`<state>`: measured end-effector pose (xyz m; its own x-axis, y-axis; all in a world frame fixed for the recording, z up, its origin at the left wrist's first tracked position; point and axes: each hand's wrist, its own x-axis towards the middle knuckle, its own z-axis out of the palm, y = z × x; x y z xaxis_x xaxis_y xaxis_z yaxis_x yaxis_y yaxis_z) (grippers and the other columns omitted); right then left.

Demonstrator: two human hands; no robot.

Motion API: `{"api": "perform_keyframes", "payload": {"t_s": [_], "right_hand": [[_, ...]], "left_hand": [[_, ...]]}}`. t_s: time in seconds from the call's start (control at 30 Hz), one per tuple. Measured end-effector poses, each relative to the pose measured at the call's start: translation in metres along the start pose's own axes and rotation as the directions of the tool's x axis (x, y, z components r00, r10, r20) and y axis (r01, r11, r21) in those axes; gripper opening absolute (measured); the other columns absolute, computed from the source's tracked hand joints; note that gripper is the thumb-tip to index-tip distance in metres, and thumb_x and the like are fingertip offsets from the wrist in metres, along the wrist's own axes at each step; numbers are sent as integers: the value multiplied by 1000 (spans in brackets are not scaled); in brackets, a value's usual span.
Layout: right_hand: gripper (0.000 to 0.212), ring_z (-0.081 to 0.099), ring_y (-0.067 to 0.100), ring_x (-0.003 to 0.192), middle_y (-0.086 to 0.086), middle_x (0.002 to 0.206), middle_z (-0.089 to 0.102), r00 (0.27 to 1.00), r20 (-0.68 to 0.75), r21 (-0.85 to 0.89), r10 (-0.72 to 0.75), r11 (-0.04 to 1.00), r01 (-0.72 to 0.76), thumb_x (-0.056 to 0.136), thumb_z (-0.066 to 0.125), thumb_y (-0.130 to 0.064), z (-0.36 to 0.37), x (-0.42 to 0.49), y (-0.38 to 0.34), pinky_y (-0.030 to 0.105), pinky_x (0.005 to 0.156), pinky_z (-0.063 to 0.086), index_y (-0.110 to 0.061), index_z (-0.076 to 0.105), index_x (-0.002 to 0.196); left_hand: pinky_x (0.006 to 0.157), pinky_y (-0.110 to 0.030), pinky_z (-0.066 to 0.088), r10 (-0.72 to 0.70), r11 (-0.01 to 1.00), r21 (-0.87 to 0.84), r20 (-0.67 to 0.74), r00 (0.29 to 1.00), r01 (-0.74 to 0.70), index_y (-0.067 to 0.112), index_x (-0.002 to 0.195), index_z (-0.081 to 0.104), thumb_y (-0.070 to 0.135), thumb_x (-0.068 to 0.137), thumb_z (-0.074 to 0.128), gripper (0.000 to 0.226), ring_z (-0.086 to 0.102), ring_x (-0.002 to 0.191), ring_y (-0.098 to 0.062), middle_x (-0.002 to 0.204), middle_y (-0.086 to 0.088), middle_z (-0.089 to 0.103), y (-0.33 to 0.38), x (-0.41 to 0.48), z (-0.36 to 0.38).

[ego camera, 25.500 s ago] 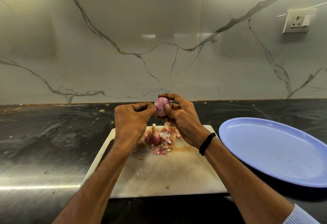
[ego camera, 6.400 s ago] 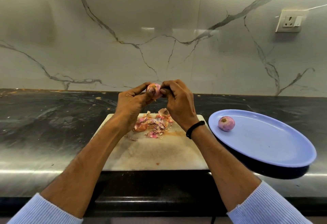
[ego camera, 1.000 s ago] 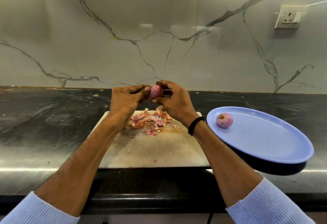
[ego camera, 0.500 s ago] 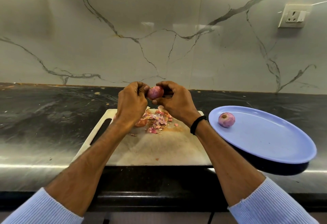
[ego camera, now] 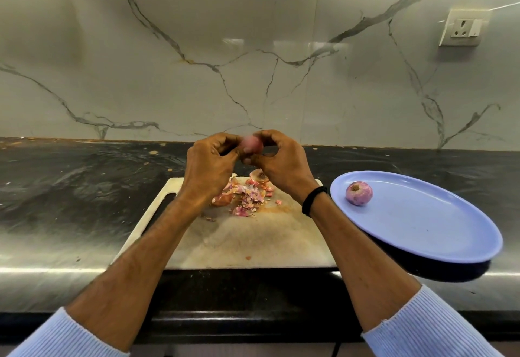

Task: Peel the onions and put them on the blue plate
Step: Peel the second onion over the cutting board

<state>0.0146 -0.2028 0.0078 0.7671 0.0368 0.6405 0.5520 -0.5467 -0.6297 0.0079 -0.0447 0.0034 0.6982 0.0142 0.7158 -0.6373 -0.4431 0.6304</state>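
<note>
A small pinkish-red onion (ego camera: 252, 144) is held up above the far end of the cutting board (ego camera: 247, 238). My left hand (ego camera: 209, 166) and my right hand (ego camera: 282, 163) both grip it with curled fingers, and most of the onion is hidden between them. It looks blurred. A heap of pink and brown onion skins (ego camera: 246, 194) lies on the board right under my hands. On the blue plate (ego camera: 427, 227) at the right, one peeled onion (ego camera: 359, 193) lies near the plate's far left rim.
The stained white board lies on a dark counter (ego camera: 70, 187), its near edge at the counter's front. The plate overhangs the counter's front edge at the right. A marble wall with a socket (ego camera: 463, 28) stands behind.
Since 6.4 s ago the onion has stayed between both hands over the board. In the last second my fingers have shifted around it and closed in, covering more of it.
</note>
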Motion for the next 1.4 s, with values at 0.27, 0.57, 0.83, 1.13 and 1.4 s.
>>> {"api": "perform_keyframes", "payload": {"t_s": [0.27, 0.57, 0.83, 1.13, 1.4], "right_hand": [[57, 57, 14, 112, 1, 121, 60, 993, 67, 162, 99, 981, -109, 74, 83, -17, -2, 0, -1, 36, 94, 54, -15, 57, 124], [58, 60, 19, 112, 4, 123, 60, 983, 140, 294, 120, 943, -157, 75, 81, -9, -3, -3, -8, 39, 95, 54, -15, 55, 126], [58, 59, 20, 114, 3, 124, 58, 982, 157, 297, 108, 943, -151, 74, 80, -4, -3, -3, -9, 39, 95, 54, -14, 55, 125], [63, 60, 17, 108, 1, 121, 59, 993, 72, 152, 93, 983, -103, 70, 86, -17, -1, -1, -5, 32, 93, 54, -16, 56, 125], [61, 63, 20, 105, 5, 125, 58, 994, 84, 121, 75, 989, -85, 73, 84, -16, 1, -1, -4, 33, 88, 57, -15, 55, 126]], "left_hand": [[81, -13, 54, 11, 996, -91, -14, 1000, -13, 17, 113, 70, 22, 86, 71, 28, 69, 90, 6, 98, 12, 71, 5, -2, -4], [78, -13, 55, -22, 998, -53, -95, 995, 17, 10, 112, 73, 19, 91, 70, 23, 69, 85, 2, 94, 9, 70, -1, 0, -4], [78, -24, 60, -108, 994, 15, -128, 986, 111, 7, 107, 74, 19, 93, 68, 19, 70, 80, -9, 93, -5, 74, -5, 2, -4], [80, -10, 51, -66, 998, 4, -42, 997, 67, 17, 115, 72, 30, 89, 70, 28, 65, 93, 0, 104, 9, 70, 2, 3, -6], [90, -14, 50, -31, 999, -32, 48, 998, 33, 19, 116, 71, 31, 86, 72, 33, 64, 104, -2, 107, 12, 69, 4, 1, -4]]}}
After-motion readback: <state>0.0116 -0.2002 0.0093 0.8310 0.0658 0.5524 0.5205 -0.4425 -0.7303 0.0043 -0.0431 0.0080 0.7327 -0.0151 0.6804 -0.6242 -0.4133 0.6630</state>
